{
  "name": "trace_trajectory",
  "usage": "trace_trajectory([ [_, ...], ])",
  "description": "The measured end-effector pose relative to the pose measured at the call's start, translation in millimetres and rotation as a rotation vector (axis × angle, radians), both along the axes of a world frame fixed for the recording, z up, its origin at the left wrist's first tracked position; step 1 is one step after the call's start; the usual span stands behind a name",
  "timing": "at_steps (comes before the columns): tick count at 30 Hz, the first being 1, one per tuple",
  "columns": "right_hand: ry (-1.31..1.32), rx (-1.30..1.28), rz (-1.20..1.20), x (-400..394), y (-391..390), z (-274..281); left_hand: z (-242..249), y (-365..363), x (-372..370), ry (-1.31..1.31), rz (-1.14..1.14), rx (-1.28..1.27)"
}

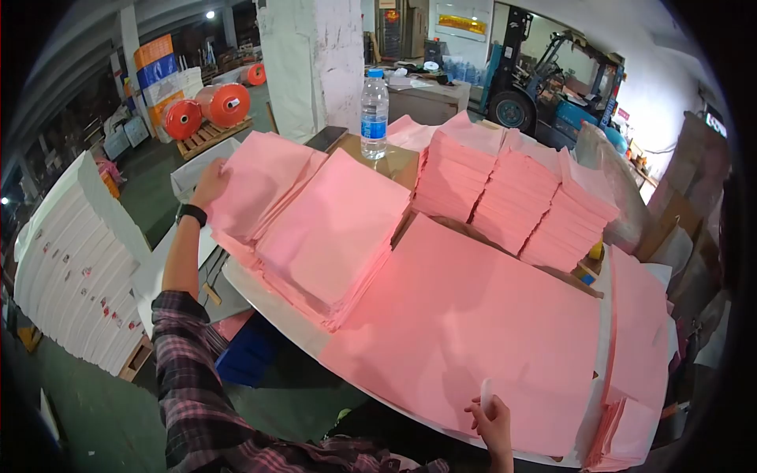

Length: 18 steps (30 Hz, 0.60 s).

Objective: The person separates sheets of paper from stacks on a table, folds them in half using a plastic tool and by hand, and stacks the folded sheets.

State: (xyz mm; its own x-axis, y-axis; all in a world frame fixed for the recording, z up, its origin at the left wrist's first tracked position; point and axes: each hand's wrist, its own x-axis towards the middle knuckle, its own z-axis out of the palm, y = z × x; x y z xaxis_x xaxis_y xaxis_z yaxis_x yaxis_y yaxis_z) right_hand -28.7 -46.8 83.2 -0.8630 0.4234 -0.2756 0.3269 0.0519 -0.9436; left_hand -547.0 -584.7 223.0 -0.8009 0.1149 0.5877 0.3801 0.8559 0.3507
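Note:
My left hand (pixel 209 183), with a dark band on the wrist, is closed on the far left edge of a pink paper sheet (pixel 264 177) on the left pile. Part of its fingers is hidden. Beside that pile lies another stack of pink sheets (pixel 339 229), its edges slightly uneven. My right hand (pixel 494 423) is closed around a small whitish flat strip (pixel 486 394) that points upward. It is over the near edge of a large flat pink sheet (pixel 473 315), which covers the middle of the table.
Tall pink paper stacks (pixel 512 197) stand along the back, near a water bottle (pixel 374 114) and a dark phone (pixel 326 139). More pink sheets (pixel 635 323) lie at the right edge. A high white paper stack (pixel 79 260) and a blue bin (pixel 248 351) are at left; a forklift (pixel 552 79) stands behind.

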Motion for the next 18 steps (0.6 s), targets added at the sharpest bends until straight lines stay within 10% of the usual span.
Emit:
trace_trajectory([
  [15,-0.008,0.213,-0.127,30.6,26.1,-31.7,-40.7,-33.2,-48.6,0.171,-0.184,-0.122],
  [17,0.038,0.354,-0.269,47.2,37.7,-34.9,21.2,79.2,60.4,0.449,-0.029,-0.294],
  [18,0.029,0.37,-0.409,69.2,53.2,-64.3,14.1,41.5,21.9,0.133,-0.129,-0.049],
])
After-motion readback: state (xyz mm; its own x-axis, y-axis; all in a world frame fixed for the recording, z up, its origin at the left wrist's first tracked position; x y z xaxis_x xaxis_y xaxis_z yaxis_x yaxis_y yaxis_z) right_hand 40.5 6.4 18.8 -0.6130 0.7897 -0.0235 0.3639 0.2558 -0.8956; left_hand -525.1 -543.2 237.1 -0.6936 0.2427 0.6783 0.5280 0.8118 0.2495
